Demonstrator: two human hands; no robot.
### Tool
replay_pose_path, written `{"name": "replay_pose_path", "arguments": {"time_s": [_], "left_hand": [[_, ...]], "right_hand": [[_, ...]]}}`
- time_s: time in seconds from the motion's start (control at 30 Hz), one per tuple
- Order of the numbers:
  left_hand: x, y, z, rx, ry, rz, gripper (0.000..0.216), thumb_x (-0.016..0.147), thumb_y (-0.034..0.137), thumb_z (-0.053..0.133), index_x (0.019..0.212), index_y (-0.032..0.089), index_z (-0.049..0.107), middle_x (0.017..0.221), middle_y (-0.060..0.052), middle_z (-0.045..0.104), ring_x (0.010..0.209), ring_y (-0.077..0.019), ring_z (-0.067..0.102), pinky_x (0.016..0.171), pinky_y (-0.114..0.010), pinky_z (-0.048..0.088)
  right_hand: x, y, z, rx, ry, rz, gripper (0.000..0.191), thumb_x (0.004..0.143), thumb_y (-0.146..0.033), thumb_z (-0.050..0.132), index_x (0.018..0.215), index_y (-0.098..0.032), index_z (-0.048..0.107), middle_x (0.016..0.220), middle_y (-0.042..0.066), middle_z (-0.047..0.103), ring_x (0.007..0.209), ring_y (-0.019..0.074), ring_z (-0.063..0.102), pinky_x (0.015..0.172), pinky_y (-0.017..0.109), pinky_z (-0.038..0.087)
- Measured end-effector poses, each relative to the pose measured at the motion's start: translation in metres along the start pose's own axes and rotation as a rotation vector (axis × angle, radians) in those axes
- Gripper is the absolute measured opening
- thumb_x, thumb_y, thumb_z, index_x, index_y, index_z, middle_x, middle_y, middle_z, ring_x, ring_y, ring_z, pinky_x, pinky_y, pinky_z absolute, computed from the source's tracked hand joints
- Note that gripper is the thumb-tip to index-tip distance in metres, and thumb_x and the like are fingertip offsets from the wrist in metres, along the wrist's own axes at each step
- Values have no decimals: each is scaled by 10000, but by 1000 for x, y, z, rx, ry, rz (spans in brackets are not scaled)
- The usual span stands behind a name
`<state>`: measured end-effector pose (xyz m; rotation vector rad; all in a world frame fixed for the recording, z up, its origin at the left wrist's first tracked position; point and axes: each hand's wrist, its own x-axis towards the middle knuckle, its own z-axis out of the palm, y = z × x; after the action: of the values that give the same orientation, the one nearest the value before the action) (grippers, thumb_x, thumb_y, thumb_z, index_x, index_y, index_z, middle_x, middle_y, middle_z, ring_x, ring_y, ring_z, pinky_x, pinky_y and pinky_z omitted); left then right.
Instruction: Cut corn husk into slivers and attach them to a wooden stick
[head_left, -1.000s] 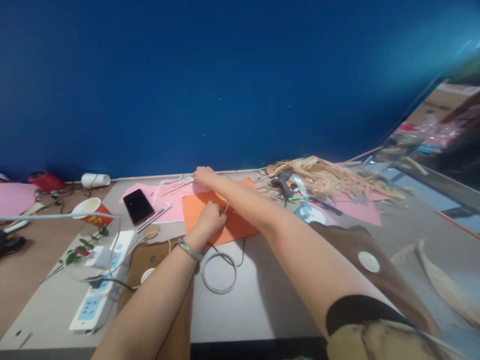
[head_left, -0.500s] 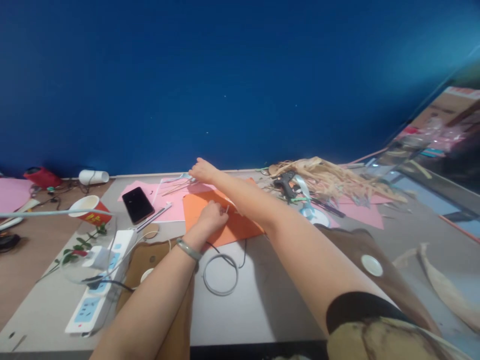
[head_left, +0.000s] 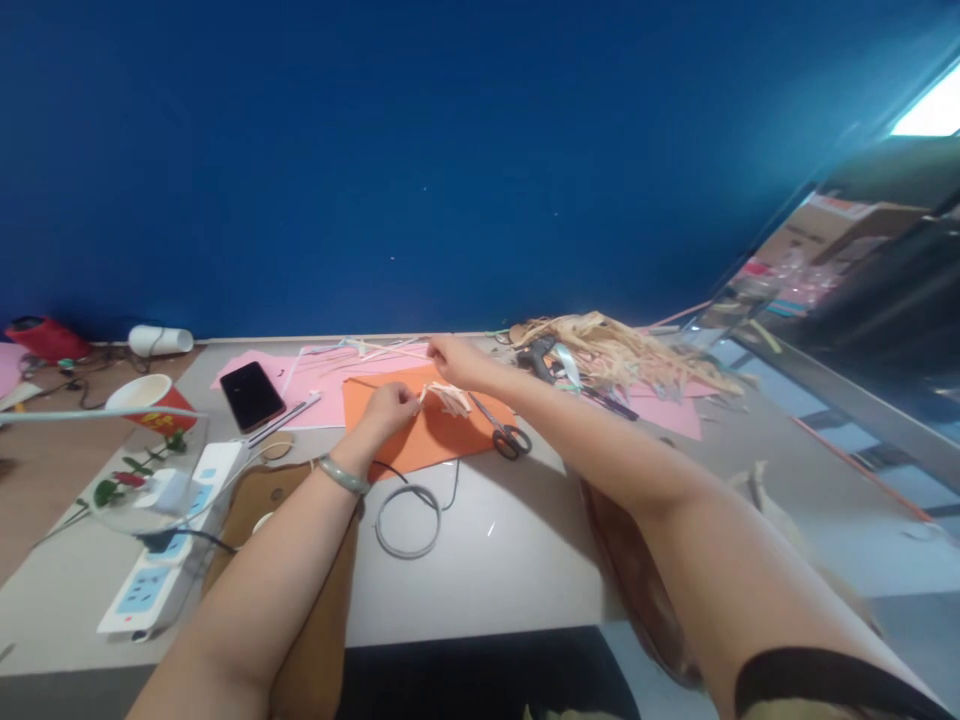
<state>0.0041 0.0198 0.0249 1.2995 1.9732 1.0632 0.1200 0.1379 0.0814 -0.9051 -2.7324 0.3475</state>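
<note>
My left hand point(head_left: 390, 410) is over the orange sheet point(head_left: 420, 445), its thumb and fingers pinched on what looks like a short pale strip point(head_left: 421, 396). Just beyond it, my right hand point(head_left: 455, 362) pinches the end of a long thin pale strip point(head_left: 394, 350), which points left over the pink paper point(head_left: 322, 375). A small heap of short pale pieces point(head_left: 452, 400) lies on the orange sheet between the hands. Scissors point(head_left: 510, 440) with dark handles rest at the sheet's right edge, under my right forearm.
A hot glue gun point(head_left: 538, 358) lies beside a tangle of dry tan fibres point(head_left: 622, 350) at the back right. On the left are a phone point(head_left: 252, 396), a paper cup point(head_left: 154, 400) and a power strip point(head_left: 172, 540). A grey cable coil point(head_left: 409, 520) sits in front.
My right hand has come back from the far pink paper to the right, drawing a long strip with it. My left hand has shifted slightly left. The scissors and short pieces now show.
</note>
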Motion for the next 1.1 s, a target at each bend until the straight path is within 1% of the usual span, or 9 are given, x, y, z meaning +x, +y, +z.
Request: {"name": "replay_pose_path", "arguments": {"time_s": [0.1, 0.17, 0.2, 0.27, 0.37, 0.5, 0.7, 0.8, 1.1], "left_hand": [[-1, 2, 0, -220, -1, 31, 136, 670, 283, 596, 648, 151, 571, 586, -6, 588, 545, -127, 522, 538, -239, 385], [-2, 5, 1, -367, -65, 62, 183, 681, 328, 616, 678, 151, 571, 604, -5, 594, 557, -125, 536, 559, -244, 408], [-4, 7, 2, -415, -96, 80, 203, 686, 347, 626, 689, 152, 571, 617, -6, 596, 568, -124, 542, 568, -244, 414], [-6, 10, 5, -452, -120, 111, 228, 693, 368, 644, 705, 151, 575, 654, -9, 602, 605, -124, 555, 591, -244, 422], [-10, 12, 9, -439, -92, 118, 236, 700, 373, 661, 723, 149, 589, 693, -12, 609, 651, -127, 566, 626, -247, 428], [-12, 13, 12, -405, -78, 105, 233, 706, 372, 664, 738, 149, 606, 694, -14, 610, 663, -136, 569, 637, -256, 435], [-13, 12, 10, -482, -112, 78, 281, 690, 363, 690, 863, 147, 643, 839, -52, 667, 766, -155, 607, 722, -279, 462], [-14, 13, 7, -510, -127, 47, 281, 671, 371, 705, 825, 140, 661, 780, -48, 673, 749, -153, 609, 724, -277, 462], [-17, 18, 3, -589, -71, 25, 202, 666, 326, 716, 736, 144, 664, 699, -23, 648, 709, -131, 592, 718, -260, 455]], "right_hand": [[-35, 21, 11, 331, 204, 143, 170, 750, -95, 424, 851, -137, 554, 716, 31, 596, 648, 142, 516, 570, 241, 359], [-52, 27, 20, 592, 269, 224, 63, 740, -152, 477, 774, -150, 529, 640, -9, 538, 576, 117, 475, 535, 226, 355], [-57, 28, 23, 727, 252, 254, 51, 738, -204, 517, 745, -154, 526, 601, -21, 516, 539, 109, 460, 508, 221, 347], [-63, 26, 27, 964, 150, 265, 174, 740, -326, 572, 727, -154, 548, 569, -21, 517, 497, 105, 460, 468, 220, 348], [-62, 19, 28, 1177, 35, 252, 283, 704, -428, 635, 733, -153, 573, 563, -18, 539, 464, 102, 476, 436, 223, 375], [-56, 11, 26, 1263, 18, 245, 310, 636, -426, 704, 680, -167, 541, 477, -61, 482, 394, 78, 420, 386, 206, 357], [-60, 7, 18, 1226, -7, 186, 300, 675, -426, 674, 640, -148, 566, 460, -58, 478, 376, 50, 358, 377, 191, 287], [-62, 7, 16, 1218, -29, 163, 297, 675, -423, 680, 652, -146, 576, 480, -52, 489, 388, 55, 373, 388, 199, 287], [-61, 8, 22, 1235, -15, 148, 267, 698, -392, 658, 641, -162, 532, 462, -81, 389, 382, 45, 316, 383, 196, 243]]}}
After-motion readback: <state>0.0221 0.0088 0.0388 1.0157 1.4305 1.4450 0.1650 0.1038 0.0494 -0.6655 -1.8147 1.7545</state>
